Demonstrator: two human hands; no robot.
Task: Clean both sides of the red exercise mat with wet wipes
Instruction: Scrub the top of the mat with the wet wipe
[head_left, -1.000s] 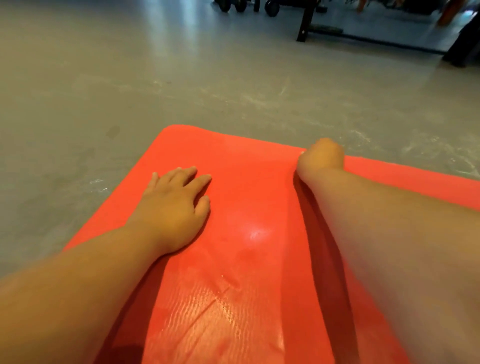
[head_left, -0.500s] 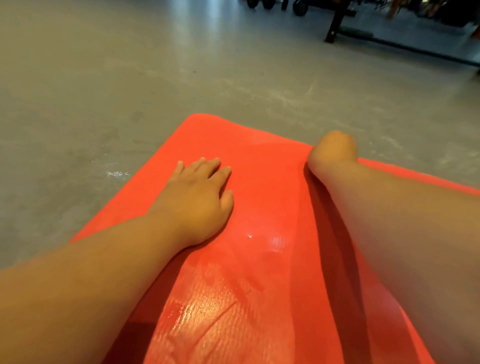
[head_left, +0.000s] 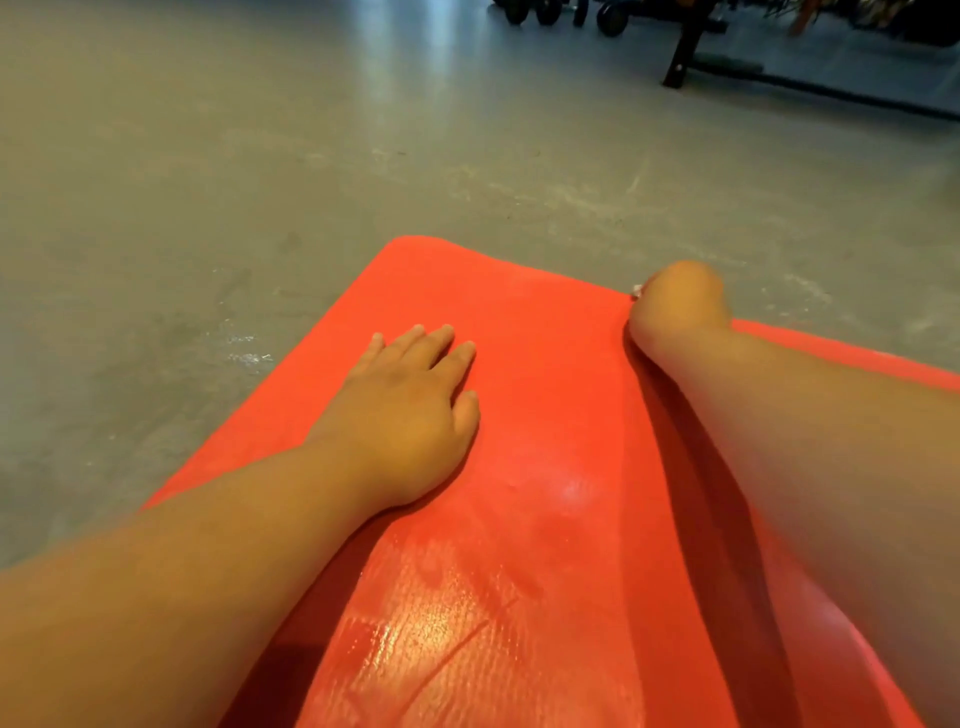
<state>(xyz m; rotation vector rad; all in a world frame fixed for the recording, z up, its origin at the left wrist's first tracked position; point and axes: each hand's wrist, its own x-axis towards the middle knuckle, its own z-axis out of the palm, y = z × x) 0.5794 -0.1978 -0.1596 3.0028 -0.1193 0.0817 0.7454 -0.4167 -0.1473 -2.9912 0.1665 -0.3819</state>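
The red exercise mat (head_left: 545, 415) lies flat on the grey floor, its surface shiny and wet-looking toward me. My left hand (head_left: 410, 410) rests flat on the mat near its far left corner, fingers straight and spread. My right hand (head_left: 675, 304) is at the mat's far edge with its fingers bent down out of sight. A small white bit of wet wipe (head_left: 637, 290) sticks out at the left side of that hand.
Grey concrete floor (head_left: 260, 182) surrounds the mat on the left and far sides. Black gym equipment with a frame leg (head_left: 680, 57) and wheels (head_left: 608, 21) stands at the far right.
My view has shifted a little. My left hand stays flat on the mat and my right hand stays at the far edge, where a white bit of wipe now shows.
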